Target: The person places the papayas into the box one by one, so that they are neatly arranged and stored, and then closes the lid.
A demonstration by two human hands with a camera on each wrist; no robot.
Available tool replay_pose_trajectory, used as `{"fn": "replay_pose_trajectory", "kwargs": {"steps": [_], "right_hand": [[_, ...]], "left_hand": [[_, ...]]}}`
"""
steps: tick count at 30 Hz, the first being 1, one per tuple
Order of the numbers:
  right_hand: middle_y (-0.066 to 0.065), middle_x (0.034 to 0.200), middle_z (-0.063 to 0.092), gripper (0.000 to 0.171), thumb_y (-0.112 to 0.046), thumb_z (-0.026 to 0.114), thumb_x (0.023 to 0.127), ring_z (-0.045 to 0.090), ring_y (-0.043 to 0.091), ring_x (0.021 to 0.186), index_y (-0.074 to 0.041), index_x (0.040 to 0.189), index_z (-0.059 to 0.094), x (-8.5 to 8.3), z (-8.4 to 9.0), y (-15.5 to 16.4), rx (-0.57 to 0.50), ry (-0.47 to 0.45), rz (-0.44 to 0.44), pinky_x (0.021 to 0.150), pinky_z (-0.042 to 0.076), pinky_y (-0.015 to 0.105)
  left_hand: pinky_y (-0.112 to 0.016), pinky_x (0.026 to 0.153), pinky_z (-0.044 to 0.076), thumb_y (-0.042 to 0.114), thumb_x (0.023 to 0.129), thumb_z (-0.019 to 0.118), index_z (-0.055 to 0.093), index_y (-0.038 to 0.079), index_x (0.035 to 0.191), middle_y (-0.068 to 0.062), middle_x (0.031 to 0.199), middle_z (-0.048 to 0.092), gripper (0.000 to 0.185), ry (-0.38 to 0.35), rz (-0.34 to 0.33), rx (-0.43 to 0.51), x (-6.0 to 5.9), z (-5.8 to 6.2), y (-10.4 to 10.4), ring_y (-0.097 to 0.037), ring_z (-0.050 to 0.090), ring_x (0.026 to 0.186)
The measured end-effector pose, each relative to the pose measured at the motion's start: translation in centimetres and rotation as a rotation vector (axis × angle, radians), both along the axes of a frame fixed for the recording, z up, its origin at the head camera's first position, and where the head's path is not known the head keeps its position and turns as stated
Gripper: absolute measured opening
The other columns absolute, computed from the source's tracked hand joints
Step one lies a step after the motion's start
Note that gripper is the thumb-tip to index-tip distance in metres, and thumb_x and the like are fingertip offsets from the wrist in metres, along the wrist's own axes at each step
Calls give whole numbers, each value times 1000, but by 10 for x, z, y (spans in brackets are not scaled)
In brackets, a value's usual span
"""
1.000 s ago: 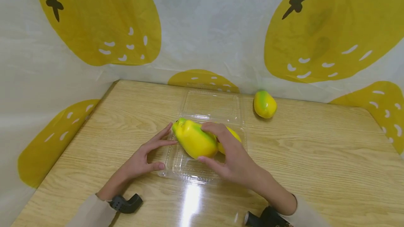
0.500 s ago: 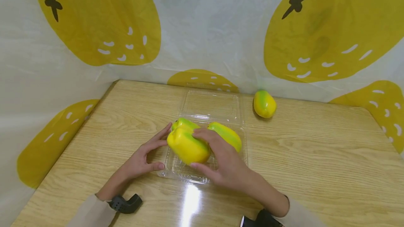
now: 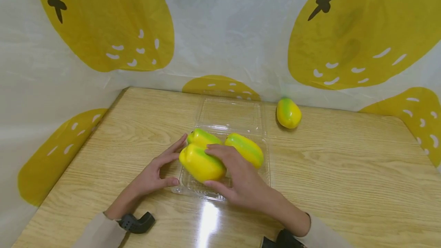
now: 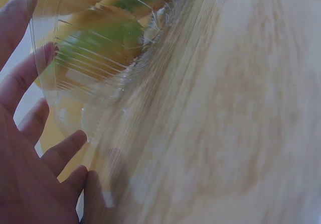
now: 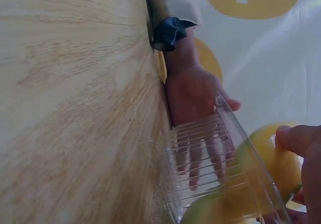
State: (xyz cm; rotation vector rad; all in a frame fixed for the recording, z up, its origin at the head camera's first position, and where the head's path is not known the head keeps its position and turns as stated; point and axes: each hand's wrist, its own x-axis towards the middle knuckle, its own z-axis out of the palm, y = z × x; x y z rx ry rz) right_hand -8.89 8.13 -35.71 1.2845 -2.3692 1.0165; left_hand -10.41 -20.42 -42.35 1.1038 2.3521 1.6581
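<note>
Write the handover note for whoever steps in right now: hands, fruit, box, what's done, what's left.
Right hand: its grip is on the front mango, lowering it into the clear clamshell box.
Left hand: open, fingers against the box's left edge, steadying it.
Done: two mangoes lie in the tray's back half.
Left: seat and release the front mango; one loose mango sits on the table at back right; the lid lies open behind the tray.
</note>
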Motion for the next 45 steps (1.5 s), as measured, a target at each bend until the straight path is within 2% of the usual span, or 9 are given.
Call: {"fn": "replay_pose_trajectory", "kwargs": {"steps": [6,12,15,36,45], "right_hand": [[6,142,44,62,-40,63,91,39,20,130,-11,140,39,1,-3,-1,23,-13,6,108,31,39],[2,142,44,63,-42,62,91,40,18,125,-13,141,38,1,-5,-2,66,-37,-7,104,36,37],[1,142,44,63,-43,62,91,40,17,124,-14,142,38,1,-7,-3,87,-45,-10,103,38,36],[-2,142,43,65,-43,63,90,41,16,120,-16,143,36,1,-11,-5,153,-104,10,100,39,35],[-3,141,43,63,-41,64,90,41,16,119,-17,142,37,1,-12,-7,163,-112,5,98,42,36]], "left_hand": [[-37,114,12,36,86,71,55,14,134,-11,159,12,56,10,-10,13,0,0,1,-33,18,143],[-32,114,11,56,85,61,54,12,135,-16,158,13,67,74,-19,20,-1,0,2,-36,14,143],[-32,115,11,60,83,59,53,11,136,-18,157,13,72,99,-21,22,-2,0,3,-37,13,143],[-33,115,12,55,82,66,49,9,139,-17,158,12,75,70,-37,28,-3,0,0,-36,18,142],[-36,114,11,56,82,66,49,10,139,-13,159,12,75,34,-23,14,-3,-1,-1,-34,18,142]]}}
